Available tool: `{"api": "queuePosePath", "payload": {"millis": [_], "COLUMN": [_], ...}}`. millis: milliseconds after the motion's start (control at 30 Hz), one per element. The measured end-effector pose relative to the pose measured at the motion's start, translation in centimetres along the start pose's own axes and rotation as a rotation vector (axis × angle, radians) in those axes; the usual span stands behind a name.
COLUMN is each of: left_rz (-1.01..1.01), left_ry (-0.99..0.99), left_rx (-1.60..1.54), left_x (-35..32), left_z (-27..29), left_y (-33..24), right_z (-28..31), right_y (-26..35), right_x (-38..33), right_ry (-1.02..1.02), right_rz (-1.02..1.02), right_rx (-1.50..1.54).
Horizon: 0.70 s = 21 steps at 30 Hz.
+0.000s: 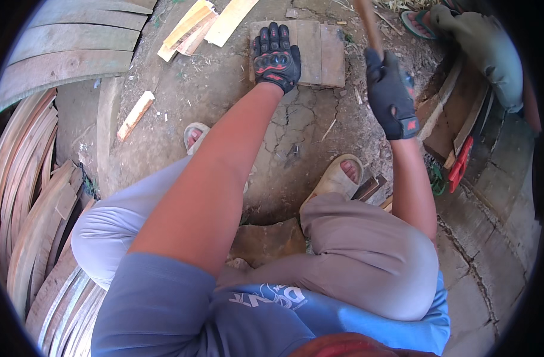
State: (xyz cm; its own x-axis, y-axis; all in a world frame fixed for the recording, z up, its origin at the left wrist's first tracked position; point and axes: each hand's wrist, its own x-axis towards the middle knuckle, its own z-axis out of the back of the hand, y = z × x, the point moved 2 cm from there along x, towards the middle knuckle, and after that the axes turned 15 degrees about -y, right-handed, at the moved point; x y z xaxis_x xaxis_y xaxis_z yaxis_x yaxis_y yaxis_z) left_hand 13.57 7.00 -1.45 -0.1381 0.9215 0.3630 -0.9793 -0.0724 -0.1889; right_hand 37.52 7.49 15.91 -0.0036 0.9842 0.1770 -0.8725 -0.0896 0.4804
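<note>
The gloved left hand (276, 58) lies flat, fingers spread, on a small wooden board (310, 52) on the dirt ground (224, 89). The gloved right hand (393, 95) is clenched round a wooden handle (368, 24), raised just right of the board.

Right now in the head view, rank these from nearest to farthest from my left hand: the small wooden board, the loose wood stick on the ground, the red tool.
1. Small wooden board: under the left hand.
2. Loose wood stick: to the left, on the dirt.
3. Red tool: far right, by the planks.
</note>
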Motion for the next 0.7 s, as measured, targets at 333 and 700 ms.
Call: {"api": "queuePosePath", "payload": {"millis": [333, 700], "left_rz": [-0.027, -0.269], "left_ry": [0.004, 0.168], "left_rx": [-0.037, -0.415], "left_x": [0.3, -12.2], "left_z": [-0.6, 9.9], "left_y": [-0.9, -2.2], "right_z": [-8.9, -11.2], "right_y": [-7.8, -11.7], "right_x": [-3.1, -8.7], "right_ry": [0.320, 0.372], "right_rz": [-0.114, -0.338], "right_rx": [-0.170, 0.040]}}
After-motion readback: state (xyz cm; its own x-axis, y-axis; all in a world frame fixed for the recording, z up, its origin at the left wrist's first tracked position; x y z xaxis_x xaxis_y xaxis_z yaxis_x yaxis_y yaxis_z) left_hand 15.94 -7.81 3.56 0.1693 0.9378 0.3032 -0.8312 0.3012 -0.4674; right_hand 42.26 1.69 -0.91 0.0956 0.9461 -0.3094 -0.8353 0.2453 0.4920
